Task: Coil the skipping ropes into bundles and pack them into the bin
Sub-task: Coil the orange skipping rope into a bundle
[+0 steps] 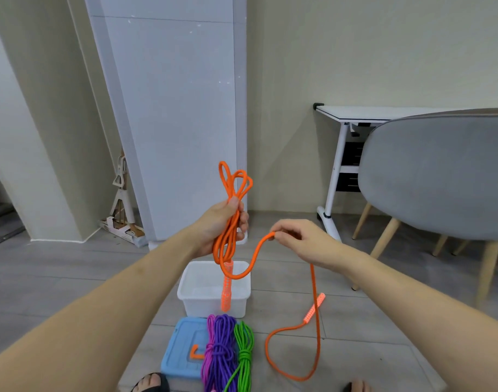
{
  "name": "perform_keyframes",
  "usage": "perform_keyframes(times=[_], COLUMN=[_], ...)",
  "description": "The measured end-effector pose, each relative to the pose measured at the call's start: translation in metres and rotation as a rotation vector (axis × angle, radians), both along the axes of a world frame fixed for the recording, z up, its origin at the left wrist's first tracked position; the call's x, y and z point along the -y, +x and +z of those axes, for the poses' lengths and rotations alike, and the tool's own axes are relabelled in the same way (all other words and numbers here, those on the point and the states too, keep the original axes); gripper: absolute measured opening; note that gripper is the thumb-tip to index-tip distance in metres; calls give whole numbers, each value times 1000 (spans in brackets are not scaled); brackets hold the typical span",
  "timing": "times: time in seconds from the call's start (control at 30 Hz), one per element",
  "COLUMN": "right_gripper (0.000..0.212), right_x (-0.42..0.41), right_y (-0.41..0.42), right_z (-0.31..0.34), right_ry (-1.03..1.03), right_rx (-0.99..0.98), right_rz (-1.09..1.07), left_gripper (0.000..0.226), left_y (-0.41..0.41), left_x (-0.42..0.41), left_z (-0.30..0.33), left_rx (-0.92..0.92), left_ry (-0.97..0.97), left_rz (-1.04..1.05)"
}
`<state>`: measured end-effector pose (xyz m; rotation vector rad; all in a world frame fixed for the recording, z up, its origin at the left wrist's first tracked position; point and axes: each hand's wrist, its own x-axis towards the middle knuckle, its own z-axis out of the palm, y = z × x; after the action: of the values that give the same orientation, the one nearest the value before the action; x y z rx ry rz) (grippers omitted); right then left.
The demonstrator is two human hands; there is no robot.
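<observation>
Orange skipping rope (231, 222) is held aloft in folded loops, gripped by the left hand (223, 224), while a free strand is pinched by the right hand (301, 239); one handle (226, 290) dangles over the white bin (191, 290). Purple (221, 355) and green (243, 355) bundles are laid on the floor (369, 349) beside a blue lid (177, 352).
</observation>
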<state>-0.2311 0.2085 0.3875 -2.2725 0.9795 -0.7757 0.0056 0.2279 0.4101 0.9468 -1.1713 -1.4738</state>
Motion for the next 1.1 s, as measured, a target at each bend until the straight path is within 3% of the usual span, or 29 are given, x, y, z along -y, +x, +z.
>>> perform_keyframes(times=[0.47, 0.6, 0.7, 0.8, 0.9, 1.0, 1.1], right_gripper=[19, 23, 30, 41, 41, 37, 37], right_x=[-4, -3, 3, 9, 14, 18, 21], right_y=[22, 22, 16, 4, -6, -19, -31], right_z=[12, 10, 7, 2, -3, -3, -1], right_ry=[-464, -520, -568, -586, -601, -545, -508], right_rx=[-282, -394, -513, -622, -668, -637, -608], right_rz=[-249, -267, -253, -236, -268, -319, -390], left_gripper=[42, 26, 24, 21, 27, 31, 29], left_y=[-23, -22, -19, -13, 2, 19, 32], left_x=[-7, -4, -3, -4, -2, 0, -1], left_z=[-19, -20, -22, -32, -44, -53, -58], left_rx=[146, 164, 388, 887, 1206, 1381, 1406], left_ry=[141, 183, 123, -87, -198, -286, -287], left_rz=[-179, -181, -234, -242, -217, -193, -188])
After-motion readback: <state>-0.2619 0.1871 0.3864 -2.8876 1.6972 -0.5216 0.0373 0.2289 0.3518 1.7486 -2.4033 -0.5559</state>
